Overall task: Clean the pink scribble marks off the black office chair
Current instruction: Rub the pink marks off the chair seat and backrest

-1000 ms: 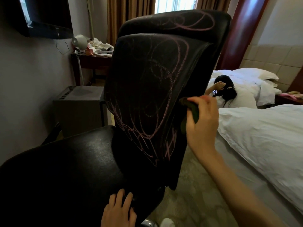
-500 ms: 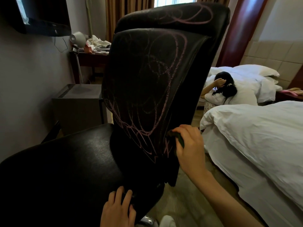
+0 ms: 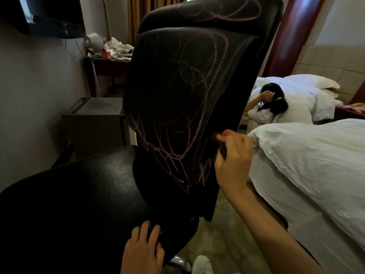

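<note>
1. Between the two hands, the black leather high-backed office chair (image 3: 177, 95) is standing with its backrest facing the wearer. Looping pink scribble marks (image 3: 171, 153) are covering the backrest and headrest.
2. The right hand (image 3: 233, 161) is gripping a small dark green wiping pad (image 3: 222, 150), holding it against the backrest's lower right edge, just beside the lowest scribbles.
3. The left hand (image 3: 143, 252) is resting on the seat's near edge, fingers loosely extended, grasping nothing.
4. Right of the right hand, a rumpled white duvet (image 3: 316, 165) is lying on a bed.
</note>
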A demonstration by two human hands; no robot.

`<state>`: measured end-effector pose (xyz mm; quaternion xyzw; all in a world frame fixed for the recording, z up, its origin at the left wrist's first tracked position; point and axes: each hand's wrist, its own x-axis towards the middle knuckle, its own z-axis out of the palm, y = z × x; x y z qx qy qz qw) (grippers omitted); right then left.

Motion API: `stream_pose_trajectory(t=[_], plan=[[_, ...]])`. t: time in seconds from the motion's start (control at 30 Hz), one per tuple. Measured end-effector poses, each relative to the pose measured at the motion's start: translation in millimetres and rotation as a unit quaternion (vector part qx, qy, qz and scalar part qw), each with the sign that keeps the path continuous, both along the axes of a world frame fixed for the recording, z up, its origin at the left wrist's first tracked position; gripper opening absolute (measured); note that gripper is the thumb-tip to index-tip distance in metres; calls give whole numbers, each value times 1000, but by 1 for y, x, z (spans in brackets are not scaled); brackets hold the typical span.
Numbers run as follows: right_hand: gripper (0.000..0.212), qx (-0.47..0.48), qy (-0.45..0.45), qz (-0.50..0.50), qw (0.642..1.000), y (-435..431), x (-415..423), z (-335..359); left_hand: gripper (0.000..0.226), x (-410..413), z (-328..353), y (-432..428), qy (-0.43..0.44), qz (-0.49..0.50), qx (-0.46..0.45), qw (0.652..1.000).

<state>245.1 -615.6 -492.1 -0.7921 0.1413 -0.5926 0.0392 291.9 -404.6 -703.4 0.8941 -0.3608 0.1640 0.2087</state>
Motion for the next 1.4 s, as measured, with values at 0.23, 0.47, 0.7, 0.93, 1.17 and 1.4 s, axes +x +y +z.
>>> stream_pose_trajectory(t=[0.23,0.47,0.7,0.93,1.17,1.4], plan=[[20,34,86,20,995,9,-16,-62,45,-3,0,0,11,-4,1,1000],[24,98,-10,22,995,11,-26,5,46,-4,3,1,20,-5,8,1000],[23,70,-19,-30,997,3,2,17,44,-6,6,2,35,-4,15,999],[28,118,55,-33,991,17,-9,-88,47,-11,9,2,34,24,35,999],[26,158,118,6,980,18,-28,-99,47,-13,14,5,48,13,40,998],[21,85,-41,29,995,17,-14,18,47,-14,17,4,61,20,58,996]])
